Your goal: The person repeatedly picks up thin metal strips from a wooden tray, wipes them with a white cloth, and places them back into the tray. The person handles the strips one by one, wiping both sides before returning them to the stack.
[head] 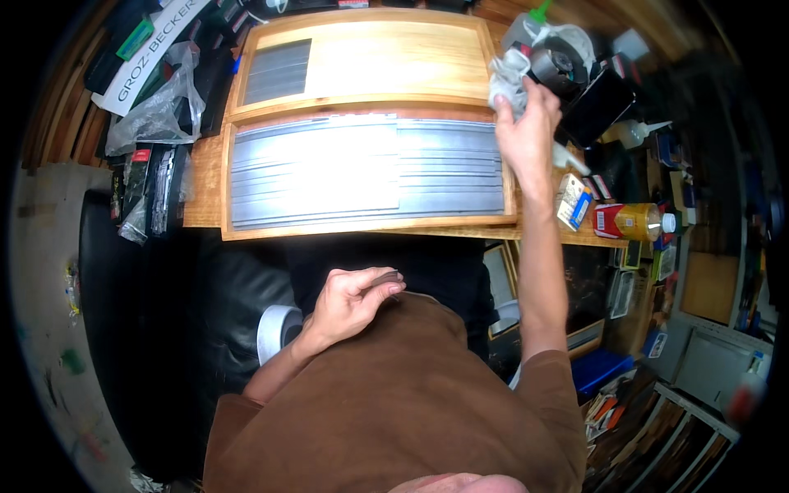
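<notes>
My left hand (351, 302) is close to my body, below the table edge, pinching a small thin dark piece (386, 278) between thumb and fingers. At the right end of the wooden trays, my right hand (531, 126) has its thumb and fingers around a crumpled white cloth (510, 74). The near wooden tray (370, 225) holds rows of thin grey metal strips (450, 166), partly washed out by glare. Behind it stands another wooden tray (357, 101), with a block of dark grey strips (277, 71) at its left end and bare wood beyond.
Beside my right hand are a dark metal cylinder (558, 65), a phone (599, 106) and a squeeze bottle (635, 132). A small carton (573, 202) and a bottle of yellow liquid (635, 222) lie nearer. Boxes and a plastic bag (163, 114) crowd the left side.
</notes>
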Available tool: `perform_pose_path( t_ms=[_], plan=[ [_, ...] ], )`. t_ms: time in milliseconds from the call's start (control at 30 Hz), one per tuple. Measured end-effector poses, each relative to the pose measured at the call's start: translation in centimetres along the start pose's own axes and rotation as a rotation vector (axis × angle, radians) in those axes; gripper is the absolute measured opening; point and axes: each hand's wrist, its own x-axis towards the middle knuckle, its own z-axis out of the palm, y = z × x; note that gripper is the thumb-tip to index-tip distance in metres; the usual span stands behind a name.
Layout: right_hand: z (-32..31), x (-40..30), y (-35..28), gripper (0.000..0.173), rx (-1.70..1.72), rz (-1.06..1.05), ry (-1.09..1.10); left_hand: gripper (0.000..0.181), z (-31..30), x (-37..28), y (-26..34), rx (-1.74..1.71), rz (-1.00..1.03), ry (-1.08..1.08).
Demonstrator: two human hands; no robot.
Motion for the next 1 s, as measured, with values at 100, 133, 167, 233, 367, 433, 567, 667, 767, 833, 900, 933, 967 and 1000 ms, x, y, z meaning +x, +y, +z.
perform_pose_path(
  t_ms=[100,133,167,233,367,433,567,667,767,833,900,933,967,1000],
  plan=[
    [-0.7,-1.0,0.7,0.046,0.046,-0.016,0.046,0.019,0.2,0.1,0.1,-0.035,-0.043,-0.010],
    [-2.2,-1.4,-0.5,0.044,0.097,-0.011,0.086,0.019,0.1,0.2,0.2,-0.046,-0.066,-0.002],
    [-3.6,-2.2,-1.3,0.043,0.143,-0.001,0.123,0.018,0.2,0.3,0.3,-0.126,-0.128,-0.016],
    [-6.3,-4.2,-1.6,0.030,0.363,0.043,0.121,0.017,0.4,1.1,0.7,-0.284,-0.255,-0.041],
    [-10.3,-12.5,-3.1,0.010,0.721,0.184,-0.627,0.015,0.7,3.1,1.5,-0.558,-0.532,-0.226],
    [-8.9,-15.7,-2.9,0.014,0.593,0.190,-0.920,0.015,1.4,4.1,1.8,-0.576,-0.663,-0.296],
    [-4.3,-19.6,-1.3,0.025,1.177,0.755,-0.950,0.017,2.3,5.3,-0.9,-0.611,-0.744,-0.418],
    [-1.2,-20.9,-0.4,0.021,1.312,0.884,-0.782,0.019,2.4,6.6,-1.6,-0.622,-0.714,-0.409],
    [-0.5,-20.3,-1.1,0.020,1.376,0.924,-0.697,0.019,2.5,6.8,-2.2,-0.655,-0.714,-0.357],
    [-0.4,-20.7,-1.4,0.017,1.385,0.933,-0.640,0.018,2.7,6.7,-2.0,-0.607,-0.658,-0.329],
    [-0.8,-20.7,-1.5,0.016,1.354,0.914,-0.647,0.017,2.8,6.2,-2.5,-0.606,-0.594,-0.325],
    [-1.5,-20.3,-2.0,0.020,1.227,0.832,-0.708,0.017,2.9,5.6,-2.5,-0.530,-0.442,-0.287],
    [-3.0,-19.8,-2.8,0.019,0.969,0.536,-0.715,0.017,3.0,4.7,-2.4,-0.451,-0.291,-0.250],
    [-4.3,-19.5,-3.4,0.019,0.910,0.326,-0.651,0.017,2.4,4.0,-0.7,-0.154,-0.245,-0.249]
  ],
)
